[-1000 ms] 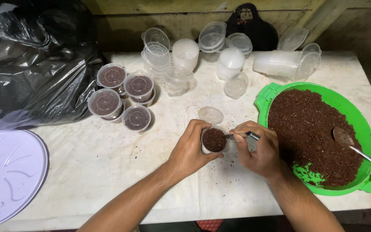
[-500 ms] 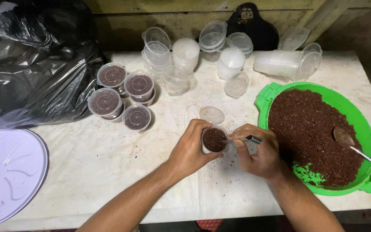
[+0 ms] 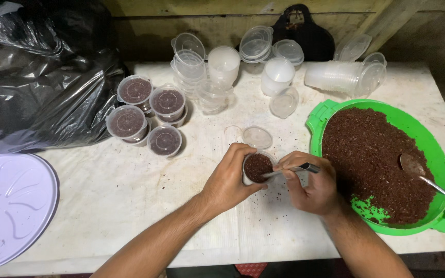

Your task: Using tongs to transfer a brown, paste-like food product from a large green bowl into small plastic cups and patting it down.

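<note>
- The surface [image 3: 130,206] is pale and dusted with dark crumbs around the hands.
- A black bag [image 3: 37,77] slumps over its far left corner.
- A green basin [image 3: 321,119] sits at the right edge, heaped with dark brown crumbly stuff; a spoon [image 3: 428,177] lies in it, handle pointing right.
- A lilac lid [image 3: 6,206] lies flat at the near left.
- Empty clear tubs [image 3: 222,64] and loose covers are stacked along the back.
- Four filled, covered pots [image 3: 145,116] stand clustered left of centre, touching one another.
- One loose clear cover [image 3: 257,137] lies just behind the hands.
- The left hand [image 3: 230,177] wraps its fingers closed round the cup [image 3: 258,167], which stands on the surface at centre, just left of the basin, filled to the top with the same brown stuff.
- The right hand [image 3: 312,183] pinches a thin metal tool [image 3: 290,170] between thumb and fingers, closed tight on it; its tip rests on the fill in the cup.
</note>
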